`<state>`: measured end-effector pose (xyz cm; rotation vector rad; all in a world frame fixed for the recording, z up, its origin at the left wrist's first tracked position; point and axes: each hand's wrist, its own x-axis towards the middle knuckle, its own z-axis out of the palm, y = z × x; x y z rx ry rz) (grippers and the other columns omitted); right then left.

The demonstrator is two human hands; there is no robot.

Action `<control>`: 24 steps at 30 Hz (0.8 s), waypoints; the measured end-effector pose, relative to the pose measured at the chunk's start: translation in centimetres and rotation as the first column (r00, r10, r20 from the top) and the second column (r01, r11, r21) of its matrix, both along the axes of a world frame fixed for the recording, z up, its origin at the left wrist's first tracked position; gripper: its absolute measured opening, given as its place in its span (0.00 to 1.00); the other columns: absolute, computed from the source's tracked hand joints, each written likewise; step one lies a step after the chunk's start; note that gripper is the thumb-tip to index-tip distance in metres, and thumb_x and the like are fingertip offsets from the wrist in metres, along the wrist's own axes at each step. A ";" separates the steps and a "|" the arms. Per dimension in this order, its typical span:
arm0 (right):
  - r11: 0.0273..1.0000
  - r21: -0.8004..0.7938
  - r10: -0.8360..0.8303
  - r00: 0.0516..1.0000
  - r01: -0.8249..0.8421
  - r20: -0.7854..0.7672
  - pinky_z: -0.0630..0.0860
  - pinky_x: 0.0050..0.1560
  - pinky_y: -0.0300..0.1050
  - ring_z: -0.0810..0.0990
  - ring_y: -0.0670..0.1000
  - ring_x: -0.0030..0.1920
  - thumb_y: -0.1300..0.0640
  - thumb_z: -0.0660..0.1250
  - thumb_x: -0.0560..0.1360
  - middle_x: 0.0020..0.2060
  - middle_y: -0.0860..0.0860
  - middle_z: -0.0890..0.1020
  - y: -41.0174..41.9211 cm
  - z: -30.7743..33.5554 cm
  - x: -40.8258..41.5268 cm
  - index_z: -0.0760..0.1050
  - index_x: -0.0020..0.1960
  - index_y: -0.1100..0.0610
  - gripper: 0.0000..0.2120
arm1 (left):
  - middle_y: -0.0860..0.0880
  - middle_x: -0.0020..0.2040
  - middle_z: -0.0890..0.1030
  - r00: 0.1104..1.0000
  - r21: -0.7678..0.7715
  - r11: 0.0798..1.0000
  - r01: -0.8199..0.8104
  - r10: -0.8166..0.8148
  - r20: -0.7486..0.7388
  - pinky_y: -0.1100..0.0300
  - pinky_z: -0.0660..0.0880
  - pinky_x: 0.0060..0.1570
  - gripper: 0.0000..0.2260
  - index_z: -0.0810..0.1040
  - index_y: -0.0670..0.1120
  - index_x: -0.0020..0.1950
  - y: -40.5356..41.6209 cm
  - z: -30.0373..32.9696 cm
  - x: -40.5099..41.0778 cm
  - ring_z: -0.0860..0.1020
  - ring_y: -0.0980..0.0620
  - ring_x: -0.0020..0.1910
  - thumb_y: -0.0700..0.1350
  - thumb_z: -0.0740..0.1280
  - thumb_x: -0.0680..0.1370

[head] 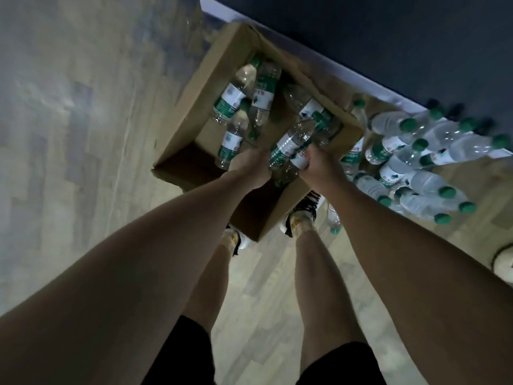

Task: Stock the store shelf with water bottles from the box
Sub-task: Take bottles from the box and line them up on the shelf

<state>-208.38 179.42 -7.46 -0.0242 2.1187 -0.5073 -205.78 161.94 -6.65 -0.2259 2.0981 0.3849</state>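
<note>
While both arms reach down into the open cardboard box [183,126] on the wooden floor [69,134], the left hand [251,166] is curled round the lower end of a clear water bottle [291,143] with a white and green label. The right hand [319,165] grasps a second bottle [301,159] lying just beside the first, its fingers wrapped over the label. Both bottles sit at the near right corner of the box. Several more loose bottles [236,107] lie on their sides inside the box. To the right, a cluster of green-capped bottles [416,162] stands on the floor beside a dark wall [388,37]. Two shoes [304,218] touch the near side of the box.
</note>
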 end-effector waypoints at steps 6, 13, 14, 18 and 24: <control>0.992 0.046 0.116 0.992 -0.113 -0.050 0.76 0.59 0.54 0.76 0.60 0.62 0.60 0.73 0.73 0.63 0.60 0.76 0.4 -9.0 -1.3 0.69 0.68 0.60 0.26 | 0.43 0.59 0.79 0.996 0.004 0.996 -0.092 0.092 -0.019 0.52 0.75 0.45 0.17 0.69 0.47 0.67 2.6 -10.8 -0.7 0.79 0.41 0.55 0.44 0.65 0.79; 0.991 0.080 0.111 0.993 -0.108 -0.041 0.74 0.59 0.52 0.75 0.60 0.64 0.61 0.70 0.74 0.65 0.59 0.73 1.4 -14.7 -2.3 0.69 0.69 0.59 0.24 | 0.43 0.67 0.72 0.973 0.058 0.984 -0.169 0.176 -0.148 0.50 0.74 0.51 0.32 0.62 0.47 0.74 5.9 -18.6 -3.1 0.74 0.41 0.63 0.49 0.73 0.74; 0.991 0.089 0.102 0.994 -0.098 -0.044 0.75 0.60 0.53 0.75 0.60 0.63 0.61 0.70 0.74 0.65 0.59 0.73 1.3 -15.2 -2.4 0.69 0.68 0.59 0.23 | 0.43 0.66 0.73 0.960 0.079 0.975 -0.207 0.218 -0.174 0.50 0.74 0.51 0.31 0.63 0.47 0.73 6.3 -19.2 -3.5 0.74 0.41 0.62 0.51 0.73 0.74; 0.988 0.137 0.078 0.996 -0.072 -0.042 0.74 0.63 0.56 0.74 0.60 0.65 0.64 0.68 0.75 0.66 0.58 0.72 1.0 -16.6 -2.8 0.69 0.68 0.59 0.22 | 0.44 0.66 0.74 0.936 0.140 0.955 -0.262 0.287 -0.202 0.48 0.77 0.52 0.29 0.65 0.48 0.72 7.4 -20.8 -5.0 0.76 0.43 0.61 0.51 0.72 0.75; 0.991 0.108 0.085 0.994 -0.078 -0.065 0.72 0.56 0.50 0.74 0.59 0.64 0.61 0.66 0.77 0.67 0.58 0.71 1.6 -14.9 -3.2 0.70 0.67 0.56 0.18 | 0.43 0.68 0.71 0.956 0.113 0.969 -0.219 0.236 -0.176 0.48 0.76 0.59 0.34 0.68 0.46 0.73 7.6 -19.6 -5.6 0.75 0.42 0.62 0.49 0.77 0.70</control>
